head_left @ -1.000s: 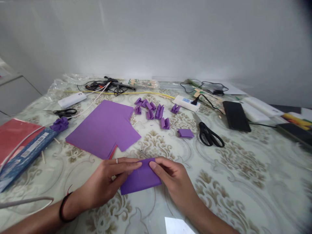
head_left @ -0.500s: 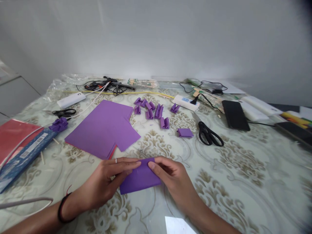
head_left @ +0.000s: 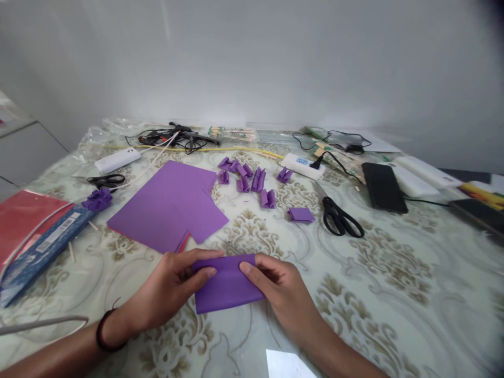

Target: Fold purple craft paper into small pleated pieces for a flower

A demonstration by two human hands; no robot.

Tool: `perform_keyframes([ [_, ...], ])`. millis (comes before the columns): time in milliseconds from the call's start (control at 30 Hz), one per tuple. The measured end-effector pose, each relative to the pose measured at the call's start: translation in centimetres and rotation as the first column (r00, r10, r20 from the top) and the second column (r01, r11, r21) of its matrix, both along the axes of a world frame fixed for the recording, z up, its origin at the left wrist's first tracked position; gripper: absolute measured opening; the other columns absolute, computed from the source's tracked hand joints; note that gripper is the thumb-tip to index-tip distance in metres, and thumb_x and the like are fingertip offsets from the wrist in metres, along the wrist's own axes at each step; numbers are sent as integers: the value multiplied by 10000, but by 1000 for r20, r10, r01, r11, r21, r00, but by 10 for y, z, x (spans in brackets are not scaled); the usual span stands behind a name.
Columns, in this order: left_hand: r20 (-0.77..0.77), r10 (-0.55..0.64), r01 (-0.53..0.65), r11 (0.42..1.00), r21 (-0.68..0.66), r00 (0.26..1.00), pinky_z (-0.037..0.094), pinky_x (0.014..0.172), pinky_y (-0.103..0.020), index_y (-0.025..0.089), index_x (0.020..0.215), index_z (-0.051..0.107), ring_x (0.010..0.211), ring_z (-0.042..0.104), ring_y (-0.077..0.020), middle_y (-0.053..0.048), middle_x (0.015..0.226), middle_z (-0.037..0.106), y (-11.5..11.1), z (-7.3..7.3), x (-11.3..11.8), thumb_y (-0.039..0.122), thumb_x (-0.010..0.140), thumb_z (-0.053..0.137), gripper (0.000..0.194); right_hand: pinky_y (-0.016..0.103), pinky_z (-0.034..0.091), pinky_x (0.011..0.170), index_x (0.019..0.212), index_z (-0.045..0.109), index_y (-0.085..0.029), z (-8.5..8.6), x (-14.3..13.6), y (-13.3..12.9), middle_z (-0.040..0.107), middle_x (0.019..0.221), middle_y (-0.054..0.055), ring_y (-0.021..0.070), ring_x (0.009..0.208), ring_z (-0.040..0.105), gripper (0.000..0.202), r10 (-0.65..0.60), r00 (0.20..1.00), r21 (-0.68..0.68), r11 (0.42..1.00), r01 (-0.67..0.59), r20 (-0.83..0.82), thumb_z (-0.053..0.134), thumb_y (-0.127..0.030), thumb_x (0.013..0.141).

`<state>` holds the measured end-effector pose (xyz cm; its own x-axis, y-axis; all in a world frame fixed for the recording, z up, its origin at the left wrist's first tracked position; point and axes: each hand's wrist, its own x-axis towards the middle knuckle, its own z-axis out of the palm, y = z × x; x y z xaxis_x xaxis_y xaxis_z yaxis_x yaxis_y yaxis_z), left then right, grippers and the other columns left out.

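A folded sheet of purple paper (head_left: 228, 289) is held between my two hands, low in front of me. My left hand (head_left: 177, 281) pinches its upper left edge, thumb on the near face and fingers along the top. At the upper right corner, my right hand (head_left: 277, 283) grips the paper with the thumb in front and the fingers behind. Beyond my hands lies a stack of flat purple sheets (head_left: 157, 210), with red showing under one edge. Several small folded purple pieces (head_left: 258, 179) sit mid-table, and one flatter folded piece (head_left: 301, 214) rests to their right.
Black-handled scissors (head_left: 340, 218) lie at the right, near a phone (head_left: 382, 186). A power strip (head_left: 303, 165) with a plug stands further back. At left are a second pair of scissors (head_left: 106, 181), crumpled purple paper (head_left: 97, 199) and a blue packet (head_left: 47, 252). Cables run along the back.
My left fingers have drawn back leftward along the paper's top edge, uncovering more of it. The right hand keeps its hold on the corner. The view has shifted slightly.
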<state>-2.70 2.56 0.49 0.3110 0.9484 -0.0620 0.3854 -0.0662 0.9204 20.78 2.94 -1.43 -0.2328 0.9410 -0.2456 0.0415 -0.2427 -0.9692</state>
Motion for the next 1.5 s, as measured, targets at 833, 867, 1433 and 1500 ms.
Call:
perform_keyframes([
  [833,-55,1,4,995,96,998,666,860,-319,258,1233,839,865,817,-228,-26,983,877,2,5,-1,365,1042,635,298,279,300,598,721,470,-225,0,-2,0,380,703,-47,144,658,361,489,82,996,-17,996,-82,-25,702,-602,927],
  [867,-61,12,-6,996,92,998,668,852,-313,247,1228,841,859,818,-225,-32,960,877,2,6,0,350,1037,638,297,280,293,593,719,463,-226,0,-2,-1,371,698,-49,144,656,354,494,77,997,-12,997,-77,-15,697,-607,929],
  [1433,-32,10,-4,986,167,999,689,831,-305,270,1253,832,899,845,-240,-46,1111,873,2,-3,-2,354,1044,635,299,291,282,583,722,441,-235,-4,0,-1,353,685,-53,145,640,343,468,72,996,31,997,-73,55,661,-577,953],
  [1500,-23,5,-1,986,164,1000,689,816,-291,273,1246,837,905,846,-241,-50,1116,872,3,-3,-2,365,1044,637,298,293,279,581,723,442,-236,-4,-1,-1,353,685,-52,146,639,341,470,71,996,34,997,-73,61,656,-585,952],
])
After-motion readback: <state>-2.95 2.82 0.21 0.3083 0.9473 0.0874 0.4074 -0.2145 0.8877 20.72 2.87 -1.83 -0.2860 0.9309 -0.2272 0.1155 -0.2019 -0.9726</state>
